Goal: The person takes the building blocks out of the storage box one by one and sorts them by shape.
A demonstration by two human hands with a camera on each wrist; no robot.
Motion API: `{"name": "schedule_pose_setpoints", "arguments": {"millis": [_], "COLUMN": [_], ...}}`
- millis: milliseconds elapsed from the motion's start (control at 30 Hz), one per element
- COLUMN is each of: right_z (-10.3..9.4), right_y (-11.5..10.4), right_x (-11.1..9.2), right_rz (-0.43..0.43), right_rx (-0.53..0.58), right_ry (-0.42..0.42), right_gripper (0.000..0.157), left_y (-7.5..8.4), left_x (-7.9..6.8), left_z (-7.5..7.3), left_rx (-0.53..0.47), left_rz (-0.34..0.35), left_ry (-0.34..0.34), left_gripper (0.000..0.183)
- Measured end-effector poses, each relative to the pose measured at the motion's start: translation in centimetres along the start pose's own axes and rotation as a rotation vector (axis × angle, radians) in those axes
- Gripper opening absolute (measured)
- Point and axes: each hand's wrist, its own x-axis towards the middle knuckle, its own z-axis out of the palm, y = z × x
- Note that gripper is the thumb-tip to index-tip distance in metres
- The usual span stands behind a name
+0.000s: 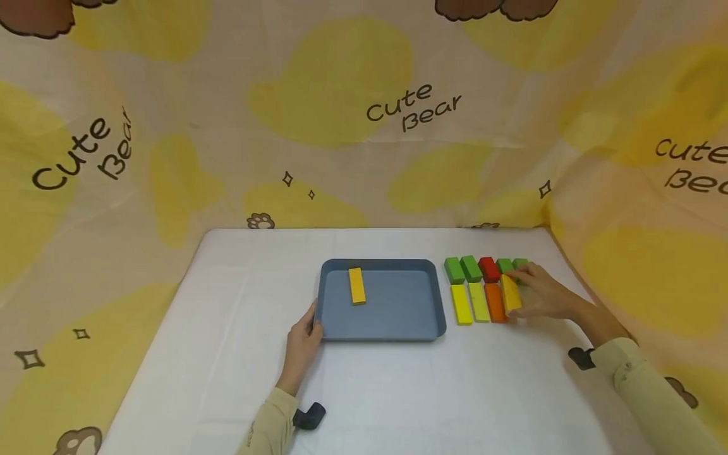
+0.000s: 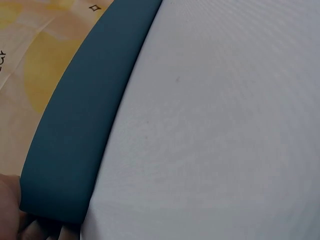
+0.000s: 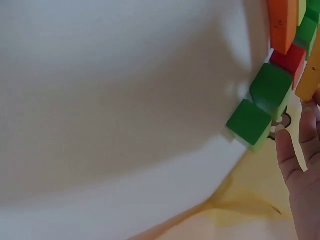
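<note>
At the near left corner of a blue-grey tray [image 1: 392, 325], my left hand [image 1: 303, 344] grips the rim. The left wrist view shows the tray's side wall [image 2: 75, 120], with part of the left hand [image 2: 7, 207] at its end. One yellow-orange block [image 1: 357, 286] lies inside the tray, left of its middle. Over to the right, my right hand [image 1: 543, 294] pinches another yellow-orange block [image 1: 510, 296] between thumb and fingers, tilted beside an orange block [image 1: 495, 303]. In the right wrist view that held block [image 3: 311, 75] is partly cut off by the frame edge.
Right of the tray stand two rows of blocks: green blocks [image 1: 454, 270] and a red block [image 1: 489, 269] behind, a yellow block [image 1: 461, 304] and a pale yellow-green block [image 1: 479, 302] in front. A white table [image 1: 387, 392] lies beneath, with printed cloth [image 1: 341, 126] around it.
</note>
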Motion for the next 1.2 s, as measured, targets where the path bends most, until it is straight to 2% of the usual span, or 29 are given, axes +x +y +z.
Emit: {"name": "schedule_pose_setpoints", "arguments": {"millis": [200,567,767,1000,1200], "right_z": [0.3,0.6,1.2,1.8,1.9], "right_y": [1.0,1.4,1.3,1.5,1.7], "right_x": [-0.7,-1.9,-1.3,-0.7,-0.3], "right_rz": [0.004,0.009,0.013,0.077,0.062], "right_rx": [-0.006,-0.034,-0.086,-0.089,-0.102], "right_ry": [-0.040,-0.043,-0.048,-0.106,-0.097], "right_gripper": [0.094,0.094,0.095,0.099,0.099], "left_y": [0.0,0.1,-0.1,-0.2,0.1], "left_x": [0.1,0.0,0.1,-0.2,-0.1], "left_z": [0.1,0.2,0.3,0.4,0.2], "left_rx": [0.019,0.023,0.015,0.018,0.012], "left_rz": [0.001,-0.012,-0.018,-0.020,0.006], "left_ry": [0.006,-0.002,0.000,-0.006,0.007], "left_gripper": [0.053,0.054,0.054,0.053,0.053]}}
